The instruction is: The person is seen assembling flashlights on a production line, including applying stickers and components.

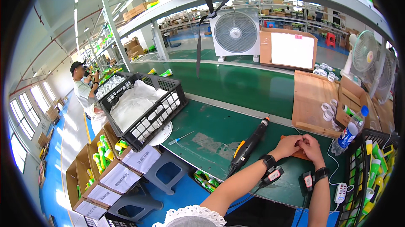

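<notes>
My left hand (287,145) and my right hand (311,147) meet over a small reddish-brown board (300,155) on the green worktable. The fingers of both are bent and pinched together; whatever they hold, if anything, is too small or hidden to name. Left of my hands lies a black electric screwdriver (249,143) with an orange switch, its tip pointing away from me. Farther left rests a thin screwdriver with a blue handle (174,141).
A black crate (145,119) with white plastic wrapping stands at left, above boxes of green-yellow tubes (101,153). At right are a bottle (346,137), a power strip (341,193), a tube-filled basket (358,185) and a wooden board (310,100) with white rings. A co-worker (84,90) stands far left.
</notes>
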Tool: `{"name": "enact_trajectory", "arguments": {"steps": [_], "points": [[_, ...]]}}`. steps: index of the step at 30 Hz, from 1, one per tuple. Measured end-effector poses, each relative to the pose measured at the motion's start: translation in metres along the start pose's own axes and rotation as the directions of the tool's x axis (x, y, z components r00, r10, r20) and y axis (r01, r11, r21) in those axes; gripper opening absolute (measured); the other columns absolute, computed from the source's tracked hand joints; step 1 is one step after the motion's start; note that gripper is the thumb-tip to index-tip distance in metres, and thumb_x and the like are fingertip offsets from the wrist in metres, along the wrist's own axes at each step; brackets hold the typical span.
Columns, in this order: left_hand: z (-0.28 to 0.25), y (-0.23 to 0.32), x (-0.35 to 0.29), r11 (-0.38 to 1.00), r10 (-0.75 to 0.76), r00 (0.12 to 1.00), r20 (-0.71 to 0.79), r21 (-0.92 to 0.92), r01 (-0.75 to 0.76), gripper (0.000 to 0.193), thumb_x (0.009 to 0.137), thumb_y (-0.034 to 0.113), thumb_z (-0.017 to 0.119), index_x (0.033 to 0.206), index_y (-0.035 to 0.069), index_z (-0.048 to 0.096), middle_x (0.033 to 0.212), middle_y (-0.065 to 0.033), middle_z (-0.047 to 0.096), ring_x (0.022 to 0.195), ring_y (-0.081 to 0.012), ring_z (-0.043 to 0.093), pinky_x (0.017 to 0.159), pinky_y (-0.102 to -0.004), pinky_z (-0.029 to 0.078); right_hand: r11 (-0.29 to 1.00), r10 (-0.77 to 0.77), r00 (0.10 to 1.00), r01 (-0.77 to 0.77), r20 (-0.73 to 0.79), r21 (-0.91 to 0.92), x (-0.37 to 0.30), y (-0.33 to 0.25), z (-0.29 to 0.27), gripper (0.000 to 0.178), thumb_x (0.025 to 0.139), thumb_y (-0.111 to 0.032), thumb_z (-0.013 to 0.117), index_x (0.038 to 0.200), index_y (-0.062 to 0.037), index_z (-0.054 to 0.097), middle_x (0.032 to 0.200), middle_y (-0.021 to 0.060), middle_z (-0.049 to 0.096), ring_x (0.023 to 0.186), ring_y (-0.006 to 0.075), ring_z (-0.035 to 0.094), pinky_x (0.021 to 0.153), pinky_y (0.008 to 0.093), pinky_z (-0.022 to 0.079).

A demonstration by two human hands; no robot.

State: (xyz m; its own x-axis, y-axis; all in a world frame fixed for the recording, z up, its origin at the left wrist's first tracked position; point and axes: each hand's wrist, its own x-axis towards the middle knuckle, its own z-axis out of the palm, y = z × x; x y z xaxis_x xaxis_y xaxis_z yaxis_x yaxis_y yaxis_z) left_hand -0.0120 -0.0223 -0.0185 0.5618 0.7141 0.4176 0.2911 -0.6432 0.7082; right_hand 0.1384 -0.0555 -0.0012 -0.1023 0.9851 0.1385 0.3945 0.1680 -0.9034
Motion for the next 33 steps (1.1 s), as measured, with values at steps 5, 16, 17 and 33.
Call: {"name": "enact_trajectory", "arguments": {"steps": [5, 16, 17, 33], "points": [[0.005, -0.004, 0.001, 0.999, 0.039, 0.998, -0.041, 0.027, -0.038, 0.018, 0.072, 0.011, 0.057, 0.086, 0.003, 0.05, 0.082, -0.0138, 0.056, 0.079, -0.0322, 0.054, 0.067, -0.0376, 0.043, 1.0, -0.003, 1.0, 0.003, 0.003, 0.015, 0.0, 0.003, -0.001, 0.008, 0.079, -0.008, 0.056, 0.085, -0.0031, 0.055, 0.062, 0.0008, 0.055, 0.049, 0.005, 0.048, 0.043, 0.019, 0.036], [0.003, -0.003, 0.003, 0.999, -0.02, 1.0, 0.009, 0.032, 0.02, 0.017, 0.073, 0.011, 0.055, 0.087, 0.003, 0.05, 0.083, -0.0146, 0.057, 0.081, -0.0327, 0.054, 0.068, -0.0381, 0.043, 1.0, 0.003, 1.0, -0.004, 0.014, 0.026, 0.003, 0.004, -0.001, 0.007, 0.081, -0.008, 0.056, 0.085, -0.0033, 0.055, 0.061, 0.0003, 0.055, 0.049, 0.005, 0.048, 0.043, 0.0189, 0.036], [0.004, -0.004, 0.003, 0.999, -0.02, 1.0, 0.009, 0.034, 0.02, 0.017, 0.073, 0.011, 0.055, 0.087, 0.003, 0.05, 0.083, -0.0146, 0.057, 0.081, -0.0327, 0.054, 0.068, -0.0381, 0.043, 1.0, 0.002, 1.0, -0.003, 0.017, 0.029, 0.003, 0.004, -0.001, 0.007, 0.081, -0.008, 0.056, 0.085, -0.0033, 0.055, 0.061, 0.0003, 0.055, 0.049, 0.005, 0.048, 0.043, 0.019, 0.036], [-0.002, 0.002, 0.002, 0.999, -0.052, 0.998, 0.038, 0.02, 0.051, 0.018, 0.074, 0.013, 0.055, 0.089, 0.003, 0.052, 0.078, -0.0133, 0.057, 0.073, -0.0286, 0.056, 0.064, -0.0357, 0.043, 0.999, 0.0, 1.0, 0.0, 0.003, 0.053, 0.003, 0.002, 0.001, 0.009, 0.081, -0.009, 0.056, 0.084, -0.0012, 0.054, 0.064, 0.0024, 0.056, 0.053, 0.0066, 0.051, 0.044, 0.0195, 0.038]]}}
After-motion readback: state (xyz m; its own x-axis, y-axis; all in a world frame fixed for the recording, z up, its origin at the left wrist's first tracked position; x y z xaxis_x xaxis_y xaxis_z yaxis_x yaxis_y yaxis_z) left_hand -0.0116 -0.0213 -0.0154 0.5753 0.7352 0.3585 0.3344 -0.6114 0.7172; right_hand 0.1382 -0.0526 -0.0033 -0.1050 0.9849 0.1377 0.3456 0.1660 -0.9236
